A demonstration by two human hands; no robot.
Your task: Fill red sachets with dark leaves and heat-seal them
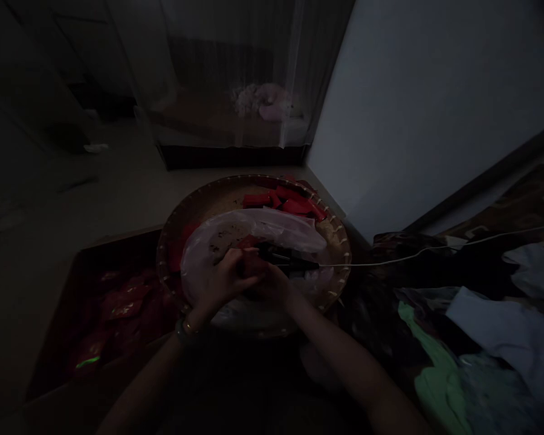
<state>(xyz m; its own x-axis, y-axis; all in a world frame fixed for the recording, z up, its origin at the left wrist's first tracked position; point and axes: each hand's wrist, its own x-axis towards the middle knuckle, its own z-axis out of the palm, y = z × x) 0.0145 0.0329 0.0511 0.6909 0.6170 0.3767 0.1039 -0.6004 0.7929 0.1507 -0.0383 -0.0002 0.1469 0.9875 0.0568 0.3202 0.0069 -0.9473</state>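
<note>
In the dim light, both hands meet over a round woven bamboo tray (208, 202). My left hand (226, 277) has its fingers closed around a small dark-red packet (252, 263). Close against it is my right hand (276, 285), its fingers curled at the packet's right side and partly hidden. Just beyond the hands lies a black corded device (294, 261), its kind unclear; a white cord (381, 264) runs off it to the right. A pale translucent plastic bag (294, 228) spreads under and around them, with small dark bits on the tray. Several red packets (294, 202) lie at the tray's far side.
A box at the left holds many shiny red packets (127, 305). Heaped clothes (494, 329) lie at the right, beside a patterned cloth. A white wall panel (412, 109) rises at the back right, and a sheer curtain (226, 72) hangs behind the tray.
</note>
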